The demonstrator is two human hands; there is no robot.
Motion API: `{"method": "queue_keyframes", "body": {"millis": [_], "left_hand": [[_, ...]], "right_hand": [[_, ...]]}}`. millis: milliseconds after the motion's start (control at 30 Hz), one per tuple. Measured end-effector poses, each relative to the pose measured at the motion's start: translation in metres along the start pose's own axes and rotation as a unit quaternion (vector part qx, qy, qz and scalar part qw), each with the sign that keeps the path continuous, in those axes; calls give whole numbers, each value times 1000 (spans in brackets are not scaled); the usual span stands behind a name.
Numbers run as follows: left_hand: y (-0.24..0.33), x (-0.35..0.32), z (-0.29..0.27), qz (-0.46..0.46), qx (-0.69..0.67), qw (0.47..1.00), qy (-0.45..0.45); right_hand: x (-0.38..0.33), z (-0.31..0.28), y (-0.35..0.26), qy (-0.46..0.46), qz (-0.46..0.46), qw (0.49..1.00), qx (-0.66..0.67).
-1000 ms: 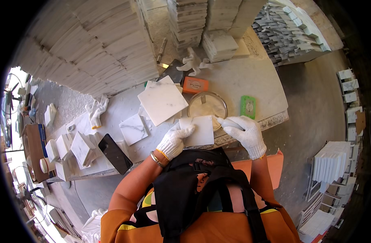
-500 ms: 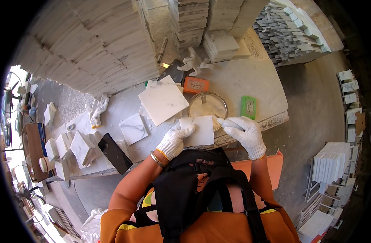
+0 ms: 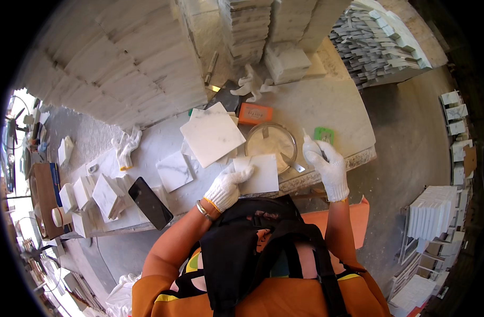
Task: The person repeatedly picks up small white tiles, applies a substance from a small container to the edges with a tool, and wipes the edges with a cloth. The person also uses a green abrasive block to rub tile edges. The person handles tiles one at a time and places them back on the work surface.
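My left hand, in a white knit glove, is closed on the edge of a square white marble tile, thumb on top. The tile lies flat near the bench's front edge, against a round dish with cream-coloured contents. My right hand, gloved too, grips a small white bottle with a narrow tip pointing up, its lower part hidden by the fingers. A metal spatula rests across the dish's near rim. Close beyond the right hand is a green block.
An orange block sits behind the dish. Stacked tiles lie left of it, with a loose veined tile, a phone and spare gloves. Tall tile stacks stand along the back.
My right hand has moved up and slightly right, taking the bottle's tip away from the tile's right corner. The spatula at the dish now shows. The left hand stays on the tile.
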State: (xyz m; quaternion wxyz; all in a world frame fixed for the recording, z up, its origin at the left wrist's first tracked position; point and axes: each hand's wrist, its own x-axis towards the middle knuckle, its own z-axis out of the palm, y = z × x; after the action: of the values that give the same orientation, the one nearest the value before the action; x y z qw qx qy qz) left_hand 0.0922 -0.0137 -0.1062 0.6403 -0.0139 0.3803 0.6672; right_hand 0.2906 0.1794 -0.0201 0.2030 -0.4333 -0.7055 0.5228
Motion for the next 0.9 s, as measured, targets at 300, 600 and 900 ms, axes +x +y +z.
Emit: {"method": "queue_keyframes", "body": {"millis": [300, 600, 900], "left_hand": [[5, -2, 4, -10, -8, 1000, 7], [-1, 3, -5, -1, -16, 1000, 10], [-3, 8, -13, 23, -10, 999, -22]], "right_hand": [[58, -1, 24, 55, -53, 994, -72], [109, 31, 70, 54, -73, 978, -190], [85, 22, 53, 93, -100, 963, -231]]}}
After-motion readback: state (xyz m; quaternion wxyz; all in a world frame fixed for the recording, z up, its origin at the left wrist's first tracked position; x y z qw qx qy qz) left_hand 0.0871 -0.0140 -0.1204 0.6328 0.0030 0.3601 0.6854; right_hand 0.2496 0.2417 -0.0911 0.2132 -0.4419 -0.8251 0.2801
